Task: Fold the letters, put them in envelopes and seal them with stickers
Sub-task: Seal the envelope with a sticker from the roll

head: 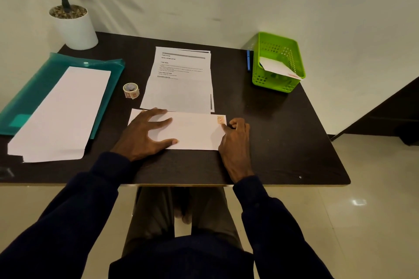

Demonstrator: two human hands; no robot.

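A white envelope [192, 131] lies flat near the table's front edge. My left hand [145, 133] rests on its left half, palm down with fingers spread. My right hand [235, 140] is at the envelope's right end, its forefinger touching the edge just below a small orange sticker [220, 119] stuck at the top right corner. Behind the envelope lies a stack of printed letters [181, 79]. A roll of stickers [131, 90] stands to the left of that stack. More white envelopes [61, 115] lie on a teal folder [29, 95] at the left.
A green basket [277, 63] holding a white envelope stands at the back right, with a blue pen [248, 60] beside it. A potted plant [72, 22] occupies the back left corner. The dark table [283, 138] ends close to my body.
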